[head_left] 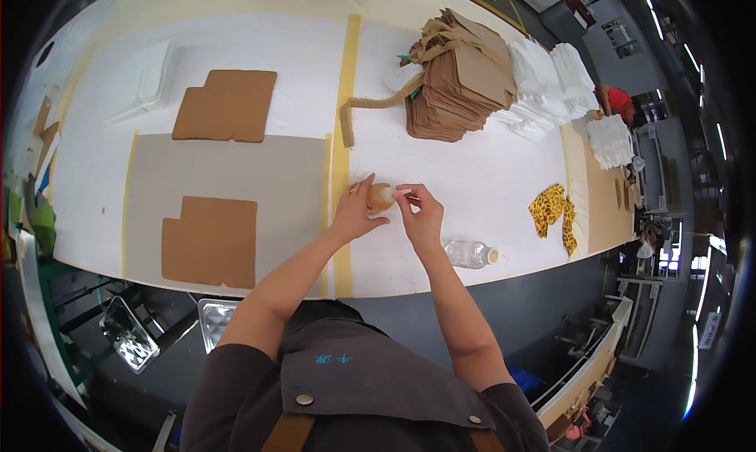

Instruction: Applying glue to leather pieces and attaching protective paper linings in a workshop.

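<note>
Near the middle of the table stands a small bottle [379,200] with amber contents and a whitish top. My left hand [354,214] is curled round its left side, fingers at the far side and thumb at the near side. From the right, my right hand [424,217] pinches at the whitish top between thumb and fingertips. The exact shape of that top is partly hidden by the fingers. A clear bottle [466,254] with a pale cap lies on its side just right of my right forearm.
Flat brown pieces lie at left, one [209,243] on a grey mat [291,216], another [224,105] beyond it. A tall brown stack [465,78] stands at back right, beside white folded stacks [543,78]. Leopard-print cloth [549,208] lies at right. Another person [618,101] is farther off.
</note>
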`<state>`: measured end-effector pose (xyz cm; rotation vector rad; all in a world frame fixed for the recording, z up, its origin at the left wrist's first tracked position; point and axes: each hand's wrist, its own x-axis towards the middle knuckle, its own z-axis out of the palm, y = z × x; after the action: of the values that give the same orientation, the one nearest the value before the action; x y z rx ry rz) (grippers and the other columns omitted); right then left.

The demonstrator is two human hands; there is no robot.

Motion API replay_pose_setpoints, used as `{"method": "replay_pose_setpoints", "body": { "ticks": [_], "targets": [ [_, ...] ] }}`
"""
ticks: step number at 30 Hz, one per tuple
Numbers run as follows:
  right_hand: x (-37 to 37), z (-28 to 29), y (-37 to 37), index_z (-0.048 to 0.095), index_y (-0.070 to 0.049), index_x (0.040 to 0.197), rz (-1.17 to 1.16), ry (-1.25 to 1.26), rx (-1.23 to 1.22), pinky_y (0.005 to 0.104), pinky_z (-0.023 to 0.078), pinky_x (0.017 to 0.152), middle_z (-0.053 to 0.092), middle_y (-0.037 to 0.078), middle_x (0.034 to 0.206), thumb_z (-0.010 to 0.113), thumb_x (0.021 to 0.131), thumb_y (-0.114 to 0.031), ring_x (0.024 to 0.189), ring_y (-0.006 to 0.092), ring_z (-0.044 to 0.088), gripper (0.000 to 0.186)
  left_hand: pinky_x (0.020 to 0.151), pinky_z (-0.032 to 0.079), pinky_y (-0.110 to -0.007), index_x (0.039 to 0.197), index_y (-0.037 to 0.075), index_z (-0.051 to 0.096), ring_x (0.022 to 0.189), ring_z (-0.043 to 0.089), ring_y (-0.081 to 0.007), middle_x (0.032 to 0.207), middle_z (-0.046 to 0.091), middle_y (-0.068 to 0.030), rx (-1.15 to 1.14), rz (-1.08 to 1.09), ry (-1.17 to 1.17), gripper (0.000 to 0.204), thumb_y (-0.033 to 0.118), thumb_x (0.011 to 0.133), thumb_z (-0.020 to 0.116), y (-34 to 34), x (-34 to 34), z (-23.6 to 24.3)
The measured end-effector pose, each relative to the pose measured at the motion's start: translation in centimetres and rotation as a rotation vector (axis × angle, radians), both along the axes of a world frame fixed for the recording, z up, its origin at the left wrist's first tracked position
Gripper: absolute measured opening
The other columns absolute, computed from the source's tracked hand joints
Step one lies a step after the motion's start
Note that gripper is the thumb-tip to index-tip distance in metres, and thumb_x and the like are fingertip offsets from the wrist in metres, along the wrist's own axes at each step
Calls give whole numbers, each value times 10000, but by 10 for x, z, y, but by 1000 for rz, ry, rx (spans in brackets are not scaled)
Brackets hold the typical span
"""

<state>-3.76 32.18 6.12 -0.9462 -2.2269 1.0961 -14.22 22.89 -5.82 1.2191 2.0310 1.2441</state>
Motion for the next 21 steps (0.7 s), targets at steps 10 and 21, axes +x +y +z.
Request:
{"method": "replay_pose_setpoints", "body": {
  "ticks": [10,21],
  "targets": [
    [4,6,8,681,-5,1005,92,-15,-135,286,579,780,724,69,948,706,908,-85,849,132,688,128,855,504,-446,1162,74,551,998,614,-367,1086,649,-135,168,-88,-337,575,202,687,848,10,-10,-1],
    [33,108,-9,680,-13,1135,374,209,-354,402,434,1055,698,127,1097,668,881,2,1220,255,564,255,893,520,-352,1315,37,530,1043,616,-219,1155,625,-106,38,-438,-518,742,251,697,881,-31,-27,163]
  ]
}}
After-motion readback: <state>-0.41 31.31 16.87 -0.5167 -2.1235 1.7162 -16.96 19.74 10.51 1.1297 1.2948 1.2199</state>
